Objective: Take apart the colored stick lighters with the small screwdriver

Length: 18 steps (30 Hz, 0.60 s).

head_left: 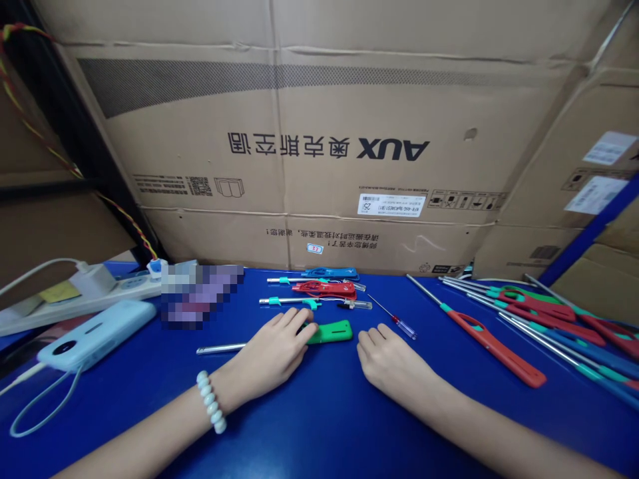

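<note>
My left hand [279,346] is closed over the middle of a green long-necked lighter [335,331], whose metal tube points left on the blue table. My palm and fingers hide its trigger area. To the right of the handle's end, and apart from it, my right hand [387,352] rests on the table in a loose fist. Its fingertips are tucked under, so whatever may be in them is hidden. Just beyond the right hand lies a small screwdriver [405,328] with a clear purple-red handle. Past the left hand are red lighter parts [324,290] and blue lighter parts [329,273], with tubes and turquoise pieces.
At right, an orange-red lighter [499,349] lies beside a pile of several lighters [574,332]. A light-blue power bank [97,336] with cables and a white power strip [134,287] sit at left. Large cardboard [319,86] walls off the back.
</note>
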Each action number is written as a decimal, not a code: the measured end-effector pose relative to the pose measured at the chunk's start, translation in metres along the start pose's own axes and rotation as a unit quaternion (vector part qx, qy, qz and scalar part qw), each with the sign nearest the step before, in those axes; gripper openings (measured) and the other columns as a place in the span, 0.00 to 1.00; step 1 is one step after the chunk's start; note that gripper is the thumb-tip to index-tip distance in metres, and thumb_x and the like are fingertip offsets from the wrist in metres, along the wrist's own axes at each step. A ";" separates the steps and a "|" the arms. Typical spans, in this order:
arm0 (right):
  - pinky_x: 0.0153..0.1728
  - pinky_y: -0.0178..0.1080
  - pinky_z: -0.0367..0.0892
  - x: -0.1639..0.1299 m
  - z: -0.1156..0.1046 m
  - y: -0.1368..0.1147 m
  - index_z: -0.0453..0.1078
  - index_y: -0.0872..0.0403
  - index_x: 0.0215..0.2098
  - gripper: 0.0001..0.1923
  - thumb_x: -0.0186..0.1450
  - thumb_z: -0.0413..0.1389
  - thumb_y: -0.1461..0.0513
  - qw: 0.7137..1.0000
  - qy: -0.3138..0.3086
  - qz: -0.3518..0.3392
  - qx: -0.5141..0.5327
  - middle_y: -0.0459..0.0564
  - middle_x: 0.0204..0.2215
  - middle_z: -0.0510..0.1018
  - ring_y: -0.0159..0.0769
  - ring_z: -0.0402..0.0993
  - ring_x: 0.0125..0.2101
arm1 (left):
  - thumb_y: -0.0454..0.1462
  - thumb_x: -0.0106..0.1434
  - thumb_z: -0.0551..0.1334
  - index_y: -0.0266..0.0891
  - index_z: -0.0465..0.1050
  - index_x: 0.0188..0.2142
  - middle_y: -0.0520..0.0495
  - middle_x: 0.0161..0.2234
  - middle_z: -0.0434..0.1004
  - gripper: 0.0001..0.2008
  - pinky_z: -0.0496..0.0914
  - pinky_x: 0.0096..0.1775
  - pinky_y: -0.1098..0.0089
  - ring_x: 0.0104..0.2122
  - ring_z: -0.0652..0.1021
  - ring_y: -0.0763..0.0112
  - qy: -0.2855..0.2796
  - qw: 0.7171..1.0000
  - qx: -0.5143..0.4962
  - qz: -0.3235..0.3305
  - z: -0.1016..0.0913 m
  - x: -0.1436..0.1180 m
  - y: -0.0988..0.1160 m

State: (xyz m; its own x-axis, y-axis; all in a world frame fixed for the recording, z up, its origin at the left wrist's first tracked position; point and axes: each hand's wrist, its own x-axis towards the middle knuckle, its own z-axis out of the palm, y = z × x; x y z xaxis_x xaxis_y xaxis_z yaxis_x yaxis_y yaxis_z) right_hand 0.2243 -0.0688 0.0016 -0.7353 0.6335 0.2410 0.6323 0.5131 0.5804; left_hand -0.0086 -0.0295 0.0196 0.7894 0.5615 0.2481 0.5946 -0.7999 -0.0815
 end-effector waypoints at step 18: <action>0.33 0.37 0.63 0.001 0.018 0.013 0.66 0.54 0.30 0.08 0.67 0.49 0.67 0.857 0.160 0.173 0.457 0.48 0.28 0.72 0.36 0.68 0.31 | 0.32 0.70 0.51 0.38 0.63 0.45 0.44 0.50 0.68 0.07 0.67 0.48 0.61 0.47 0.71 0.62 -0.011 0.996 -0.049 0.069 0.008 0.002 0.006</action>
State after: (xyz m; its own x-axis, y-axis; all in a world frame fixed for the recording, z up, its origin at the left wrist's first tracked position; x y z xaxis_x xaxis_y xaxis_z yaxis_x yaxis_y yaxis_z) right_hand 0.2360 -0.0512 -0.0046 -0.4009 0.7231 0.5625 0.6458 0.6586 -0.3864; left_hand -0.0022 -0.0318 0.0118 0.8665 0.4483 0.2196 0.4634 -0.8860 -0.0194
